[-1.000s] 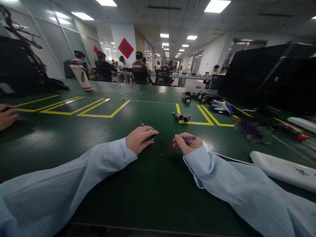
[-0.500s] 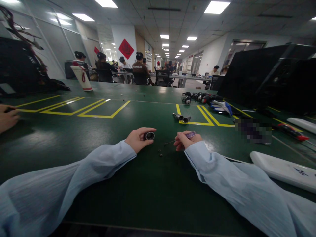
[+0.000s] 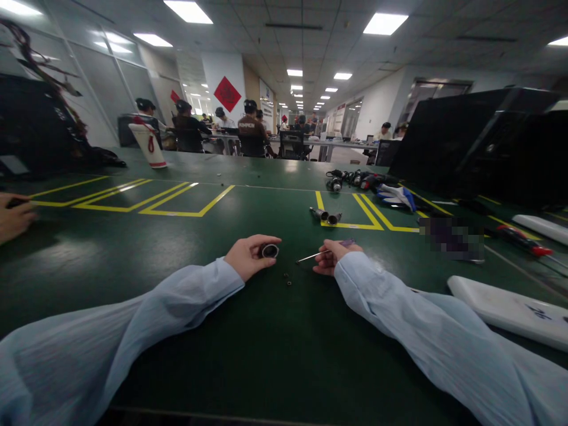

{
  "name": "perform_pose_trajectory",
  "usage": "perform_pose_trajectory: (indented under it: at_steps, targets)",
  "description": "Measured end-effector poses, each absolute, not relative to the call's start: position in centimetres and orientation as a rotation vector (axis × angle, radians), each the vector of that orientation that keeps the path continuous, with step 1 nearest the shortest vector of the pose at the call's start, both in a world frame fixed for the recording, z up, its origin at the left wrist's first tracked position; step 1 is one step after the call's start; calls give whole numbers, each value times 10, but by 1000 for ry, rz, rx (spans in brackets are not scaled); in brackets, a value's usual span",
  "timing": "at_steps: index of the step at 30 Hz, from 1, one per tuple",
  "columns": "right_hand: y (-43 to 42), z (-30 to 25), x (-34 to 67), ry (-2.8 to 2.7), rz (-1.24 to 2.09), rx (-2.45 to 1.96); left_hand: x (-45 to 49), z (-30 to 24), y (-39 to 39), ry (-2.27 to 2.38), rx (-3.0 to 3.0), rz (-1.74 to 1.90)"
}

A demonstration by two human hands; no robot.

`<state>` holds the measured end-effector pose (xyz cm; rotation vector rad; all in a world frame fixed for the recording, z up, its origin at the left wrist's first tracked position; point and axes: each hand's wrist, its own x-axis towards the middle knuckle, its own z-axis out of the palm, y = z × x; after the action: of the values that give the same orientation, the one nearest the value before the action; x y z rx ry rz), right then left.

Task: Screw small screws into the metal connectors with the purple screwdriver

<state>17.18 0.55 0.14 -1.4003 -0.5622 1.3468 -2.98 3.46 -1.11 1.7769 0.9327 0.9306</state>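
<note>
Between the thumb and fingers of my left hand [image 3: 248, 257] is a short round metal part [image 3: 270, 251], its dark hollow end turned towards me. My right hand [image 3: 331, 257] is closed around the purple handle of a small screwdriver [image 3: 311, 257]; its thin shaft points left, with the tip just above or at the table. Two tiny dark pieces, perhaps nuts [image 3: 289, 283], lie on the green table [image 3: 248, 367] between and below my hands. Farther off, two metal cylindrical parts [image 3: 327, 216] lie together at a yellow tape line.
Beyond these are a pile of dark connectors with cables [image 3: 350, 178] and a blue-white glove [image 3: 396, 197]. On the right lie a red-black screwdriver [image 3: 523, 239] and a white slab-like object [image 3: 506, 309]. Another person's hand [image 3: 15, 218] rests at the left edge. A paper cup [image 3: 148, 145] stands far left.
My right hand has turned slightly, so more of the screwdriver's shaft shows and its handle is more hidden. My left hand keeps its hold on the metal part. The view has shifted slightly.
</note>
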Motion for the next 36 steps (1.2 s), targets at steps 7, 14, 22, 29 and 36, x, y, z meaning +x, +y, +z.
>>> perform_pose_trajectory:
  at_steps: [7,14,22,29,36]
  targets:
    - [10,2,176,-1321,776,-1504,-34,-13,37,923,1737,917]
    - [-3,-19,172,-1538,479,-1268,-31,-11,38,983,1593,1010]
    - [-31,-1,161,-2042,175,-745,-29,-12,36,989,1571,1025]
    - [-21,-13,154,-2136,35,-636,-27,-13,35,967,1604,1036]
    - [-16,-15,151,-2134,-56,-617,-26,-10,33,964,1596,1027]
